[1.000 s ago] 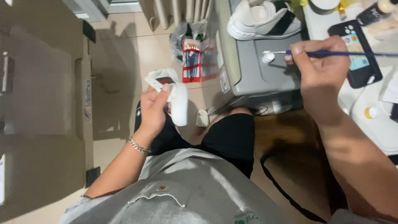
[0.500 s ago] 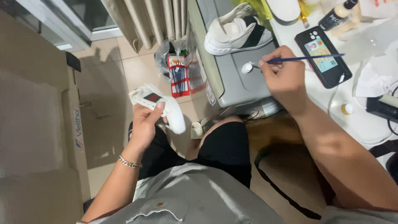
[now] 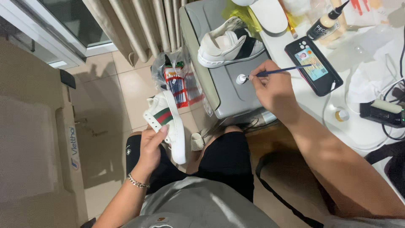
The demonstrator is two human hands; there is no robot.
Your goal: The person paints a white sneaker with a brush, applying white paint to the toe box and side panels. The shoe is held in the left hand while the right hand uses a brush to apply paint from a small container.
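Observation:
My left hand (image 3: 151, 148) grips a white sneaker (image 3: 168, 126) with a green and red side stripe, held over my left knee with the sole facing right. My right hand (image 3: 271, 88) holds a thin blue-handled paintbrush (image 3: 283, 70). The brush tip rests in a small white paint cap (image 3: 241, 79) that sits on a grey case (image 3: 230, 90). The second white sneaker (image 3: 230, 44) lies on the far part of that case.
A dark phone (image 3: 313, 64) lies on the white table (image 3: 358, 126) to the right, with a dropper bottle (image 3: 325, 22), a small gold-rimmed jar (image 3: 341, 115), crumpled tissue and cables. A plastic bag of items (image 3: 179, 82) is on the tiled floor. Curtains hang behind; a cardboard box stands left.
The view has shifted and come closer. My left hand has turned the sneaker so its striped side shows. My right hand has kept the brush at the paint cap.

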